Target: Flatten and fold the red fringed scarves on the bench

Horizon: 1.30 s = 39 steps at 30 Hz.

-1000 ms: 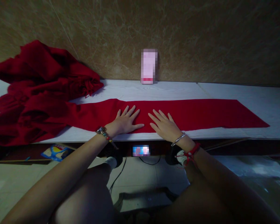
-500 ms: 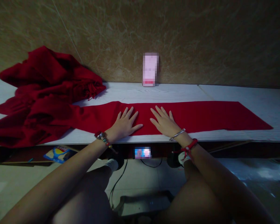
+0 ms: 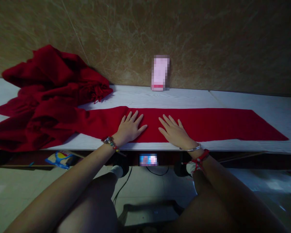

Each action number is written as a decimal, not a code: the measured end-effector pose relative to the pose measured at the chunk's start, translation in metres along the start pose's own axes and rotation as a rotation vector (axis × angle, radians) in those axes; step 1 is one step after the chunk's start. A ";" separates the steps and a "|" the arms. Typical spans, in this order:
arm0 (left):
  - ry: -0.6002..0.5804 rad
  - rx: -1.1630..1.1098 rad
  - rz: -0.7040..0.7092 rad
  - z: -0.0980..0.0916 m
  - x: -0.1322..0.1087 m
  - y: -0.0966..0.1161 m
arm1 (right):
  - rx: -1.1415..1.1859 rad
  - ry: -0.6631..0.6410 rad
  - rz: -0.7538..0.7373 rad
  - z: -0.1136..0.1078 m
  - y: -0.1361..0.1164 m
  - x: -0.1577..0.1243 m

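A long red scarf (image 3: 220, 124) lies flat along a white table (image 3: 184, 97). My left hand (image 3: 130, 128) rests palm down on it near the middle, fingers spread; a ring and a beaded bracelet show. Just to its right my right hand (image 3: 175, 132) also lies flat and open on the scarf, with a silver bangle and red cord at the wrist. The scarf's left part runs into a crumpled heap of red cloth (image 3: 46, 97).
A pink box (image 3: 160, 73) stands against the brown marbled wall behind the table. Under the table's front edge lie a blue and yellow packet (image 3: 60, 158) and a black cable (image 3: 122, 184) on the tiled floor. My knees fill the bottom of the view.
Both hands stay flat on the scarf. The view has shifted slightly, and my right hand sits a little further to the right than before.
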<state>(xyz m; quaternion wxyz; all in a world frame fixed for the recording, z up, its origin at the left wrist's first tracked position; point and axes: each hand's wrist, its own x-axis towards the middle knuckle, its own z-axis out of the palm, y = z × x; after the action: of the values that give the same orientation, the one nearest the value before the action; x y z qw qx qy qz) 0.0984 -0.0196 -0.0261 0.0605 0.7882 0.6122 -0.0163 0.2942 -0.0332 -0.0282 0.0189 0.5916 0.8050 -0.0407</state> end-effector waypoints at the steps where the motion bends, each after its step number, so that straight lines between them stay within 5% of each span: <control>1: 0.006 -0.001 -0.018 0.000 -0.003 -0.005 | 0.000 -0.001 0.002 0.000 0.000 0.000; 12: 0.022 0.028 -0.185 0.000 -0.019 -0.051 | 0.058 0.045 -0.007 0.000 0.000 0.000; 17: -0.055 0.007 0.008 -0.010 -0.018 -0.069 | 0.163 0.176 -0.082 0.001 -0.003 0.002; 20: -0.097 0.016 0.146 -0.016 -0.021 -0.084 | 0.244 0.274 -0.279 0.001 -0.012 0.003; 23: -0.074 0.054 0.109 -0.021 -0.027 -0.100 | 0.286 0.313 -0.496 0.001 -0.028 0.004; 31: -0.119 -0.057 0.226 -0.031 -0.042 -0.115 | 0.188 0.220 -0.714 -0.004 -0.064 0.012; 39: -0.081 -0.081 0.298 -0.030 -0.046 -0.115 | 0.120 0.163 -0.720 -0.011 -0.067 0.011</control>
<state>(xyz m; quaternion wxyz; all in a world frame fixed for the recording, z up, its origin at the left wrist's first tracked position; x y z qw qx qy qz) -0.0254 -0.0331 -0.0005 0.1186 0.8660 0.4855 -0.0141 0.2269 -0.0417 -0.0154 -0.0955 0.2718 0.9566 -0.0447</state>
